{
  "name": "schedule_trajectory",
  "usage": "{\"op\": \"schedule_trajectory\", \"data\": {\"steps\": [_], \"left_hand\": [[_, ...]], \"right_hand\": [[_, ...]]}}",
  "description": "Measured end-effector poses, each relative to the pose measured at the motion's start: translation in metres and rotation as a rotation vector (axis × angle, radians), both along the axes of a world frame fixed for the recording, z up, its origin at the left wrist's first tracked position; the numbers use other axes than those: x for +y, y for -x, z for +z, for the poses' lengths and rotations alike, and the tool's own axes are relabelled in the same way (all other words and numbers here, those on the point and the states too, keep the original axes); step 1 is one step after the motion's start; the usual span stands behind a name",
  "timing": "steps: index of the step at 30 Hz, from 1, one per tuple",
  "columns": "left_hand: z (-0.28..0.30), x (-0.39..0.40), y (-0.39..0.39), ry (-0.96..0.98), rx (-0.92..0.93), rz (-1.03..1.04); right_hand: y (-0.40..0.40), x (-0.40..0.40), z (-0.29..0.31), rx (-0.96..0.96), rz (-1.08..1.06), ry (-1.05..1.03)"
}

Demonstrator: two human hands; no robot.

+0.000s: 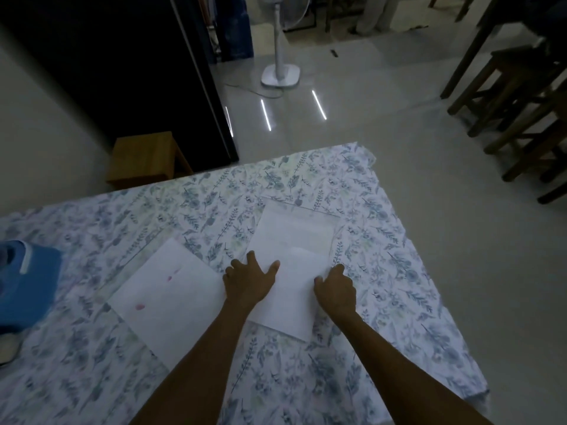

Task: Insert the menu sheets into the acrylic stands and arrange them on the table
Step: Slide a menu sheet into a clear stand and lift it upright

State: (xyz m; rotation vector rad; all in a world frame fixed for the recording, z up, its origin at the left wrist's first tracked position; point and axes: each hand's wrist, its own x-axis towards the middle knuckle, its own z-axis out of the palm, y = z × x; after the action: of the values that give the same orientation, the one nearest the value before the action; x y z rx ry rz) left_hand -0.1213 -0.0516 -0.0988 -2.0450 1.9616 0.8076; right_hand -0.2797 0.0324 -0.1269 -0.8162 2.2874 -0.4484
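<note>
A clear acrylic stand [302,222] lies flat on the floral tablecloth [383,256], with a white sheet showing through it. A white menu sheet [291,289] overlaps the stand's near end. My left hand [248,282] rests with spread fingers on that sheet's left edge. My right hand [336,289] has its fingers curled at the sheet's right edge, apparently gripping it. A second white sheet [167,297] with faint pink marks lies to the left, apart from both hands.
A blue object [24,280] sits at the table's left edge. Beyond the table are a small wooden stool [144,157], a white fan base [280,75] on the tiled floor, and dark wooden chairs [518,96] at the right.
</note>
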Motion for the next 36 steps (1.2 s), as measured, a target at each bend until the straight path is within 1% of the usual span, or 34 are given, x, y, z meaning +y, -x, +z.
{"op": "schedule_trajectory", "data": {"steps": [3,6,10,13,19,21,24,26,30,32,36], "left_hand": [[0.008,0.001,-0.006,-0.006,0.041,0.014],[0.023,0.009,-0.014,0.007,0.095,0.017],[0.052,0.024,-0.019,-0.012,0.151,0.028],[0.071,0.042,-0.027,-0.014,0.185,0.047],[0.103,0.083,-0.059,0.017,0.261,0.086],[0.115,0.095,-0.068,0.038,0.297,0.12],[0.13,0.106,-0.076,0.065,0.38,0.182],[0.14,0.11,-0.075,0.069,0.428,0.205],[0.162,0.105,-0.068,0.04,0.553,0.279],[0.171,0.095,-0.066,0.064,0.619,0.311],[0.177,0.062,-0.058,0.132,0.611,0.307]], "right_hand": [[0.005,0.001,0.005,-0.096,-0.041,0.012],[0.012,0.008,0.014,-0.174,-0.095,0.066],[0.018,0.019,0.04,-0.183,-0.207,0.2],[0.019,0.029,0.065,-0.172,-0.24,0.284],[0.006,0.067,0.105,-0.268,-0.3,0.403],[0.004,0.081,0.112,-0.387,-0.362,0.457],[0.0,0.097,0.122,-0.664,-0.481,0.583],[0.0,0.103,0.122,-0.729,-0.52,0.632],[0.002,0.092,0.123,-0.665,-0.415,0.679],[0.005,0.077,0.127,-0.636,-0.347,0.707],[0.017,0.029,0.138,-0.578,-0.251,0.722]]}}
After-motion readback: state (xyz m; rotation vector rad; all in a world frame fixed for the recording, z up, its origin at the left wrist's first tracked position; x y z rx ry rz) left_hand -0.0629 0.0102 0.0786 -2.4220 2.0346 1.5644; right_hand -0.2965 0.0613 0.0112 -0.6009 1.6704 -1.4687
